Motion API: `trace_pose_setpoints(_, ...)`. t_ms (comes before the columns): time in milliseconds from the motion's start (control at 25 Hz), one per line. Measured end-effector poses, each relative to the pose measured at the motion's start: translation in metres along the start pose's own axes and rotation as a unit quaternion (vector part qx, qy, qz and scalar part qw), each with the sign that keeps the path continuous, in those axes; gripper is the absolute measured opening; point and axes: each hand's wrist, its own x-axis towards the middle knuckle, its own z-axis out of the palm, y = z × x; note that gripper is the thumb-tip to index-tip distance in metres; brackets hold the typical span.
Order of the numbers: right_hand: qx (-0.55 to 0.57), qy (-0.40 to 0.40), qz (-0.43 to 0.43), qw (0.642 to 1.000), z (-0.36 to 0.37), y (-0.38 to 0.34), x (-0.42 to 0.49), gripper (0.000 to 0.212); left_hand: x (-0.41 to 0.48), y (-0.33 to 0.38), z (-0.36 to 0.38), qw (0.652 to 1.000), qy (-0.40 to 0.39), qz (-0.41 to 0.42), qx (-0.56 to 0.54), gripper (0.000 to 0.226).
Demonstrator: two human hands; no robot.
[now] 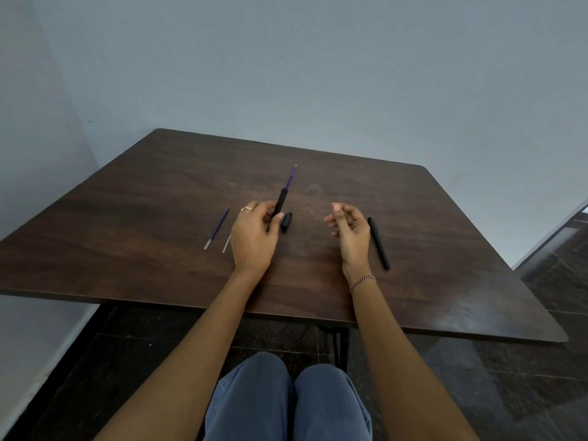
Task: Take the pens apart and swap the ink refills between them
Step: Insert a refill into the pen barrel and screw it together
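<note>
My left hand grips a black pen barrel that points away from me, with a purple refill sticking out of its far end. A small black pen piece lies on the table just right of that hand. Left of it a loose blue refill rests on the wood, and a second thin refill shows partly beside the hand. My right hand hovers with fingers curled and apart, holding nothing. A whole black pen lies right of it.
The dark wooden table stands against a grey-blue wall, its near edge just above my knees. Dark tiled floor shows below and to the right.
</note>
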Motion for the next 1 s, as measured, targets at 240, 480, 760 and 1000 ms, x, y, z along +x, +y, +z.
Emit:
trace_pose_setpoints(240,-0.19,-0.011,-0.058,0.98,0.006,0.0,-0.003,0.01,0.003,-0.003,-0.005,0.996,0.04,-0.075,-0.024,0.021)
trace_pose_setpoints(480,-0.537,-0.038,-0.193,0.82,0.049,-0.006,0.01,0.024,0.004,-0.005,-0.003,0.997,0.04,-0.061,-0.012,0.02)
trace_pose_setpoints(760,-0.672,-0.105,-0.194,0.707,0.092,-0.014,0.021,0.039,0.003,-0.006,-0.003,0.997,0.059,-0.044,-0.025,0.019)
trace_pose_setpoints(1000,-0.704,-0.15,-0.204,0.663,0.102,-0.013,0.017,0.033,0.003,-0.006,-0.003,0.996,0.067,-0.052,-0.03,0.019)
